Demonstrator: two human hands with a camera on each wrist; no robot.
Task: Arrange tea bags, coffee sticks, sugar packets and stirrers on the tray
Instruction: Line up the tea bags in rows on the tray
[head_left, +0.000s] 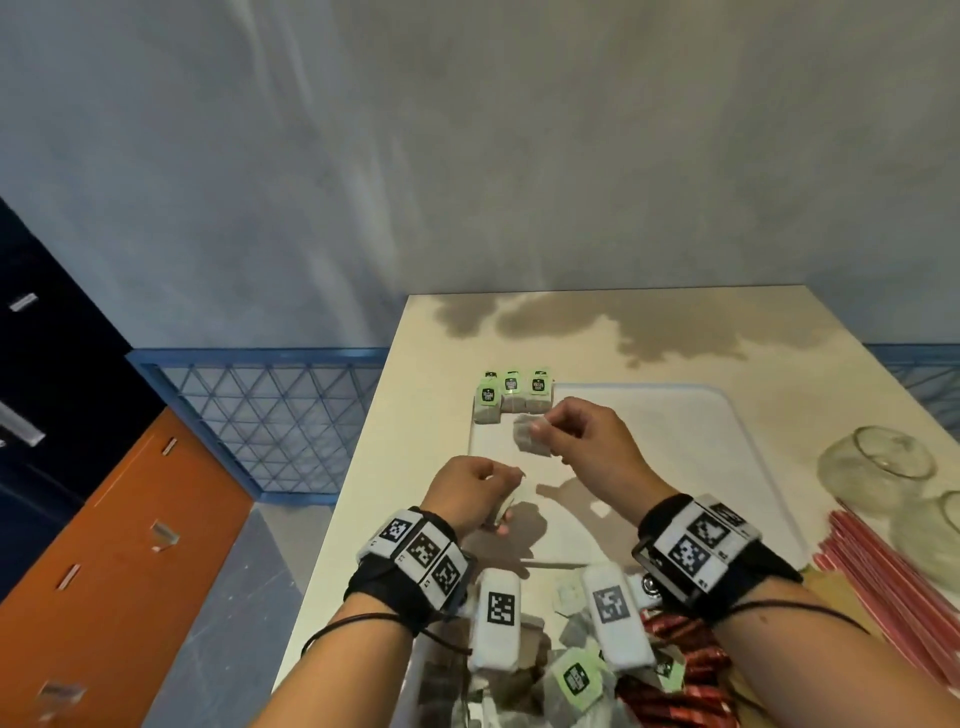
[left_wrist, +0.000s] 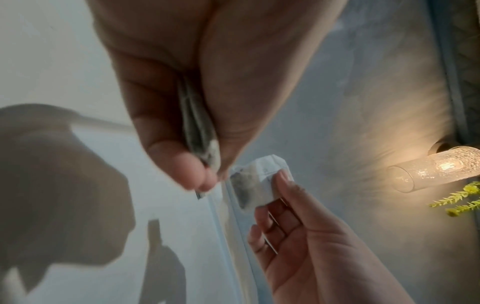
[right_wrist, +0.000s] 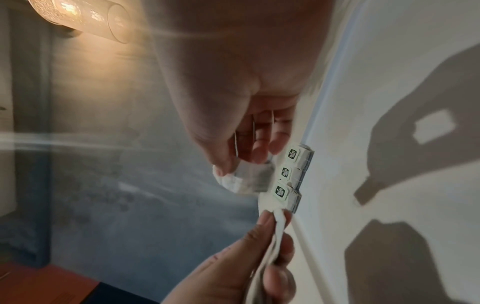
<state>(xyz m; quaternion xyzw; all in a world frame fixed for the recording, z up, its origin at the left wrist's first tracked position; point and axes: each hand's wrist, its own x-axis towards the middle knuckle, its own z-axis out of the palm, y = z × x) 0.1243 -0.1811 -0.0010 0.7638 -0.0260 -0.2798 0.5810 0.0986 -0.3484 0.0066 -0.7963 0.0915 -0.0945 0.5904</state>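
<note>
the right hand pinches a small grey paper tea bag between thumb and fingers and holds it up over the flat white plastic tray. its grip is closed tight on the bag. the left hand is curled round a few more tea bags, pressed flat together in its grip.

three tea bags with green tags lie in a row at the far left corner of the tray, touching each other. the bag in the right hand hangs just in front of that row.

a thin white string runs across the right fingers. i think it could catch and pull the bag crooked when the hand lets go. the hand could also bump the row and push it out of line. the left bundle could slip.

more tea bags, red shiny coffee sticks and pink straw stirrers wait on the cream worktop.
</note>
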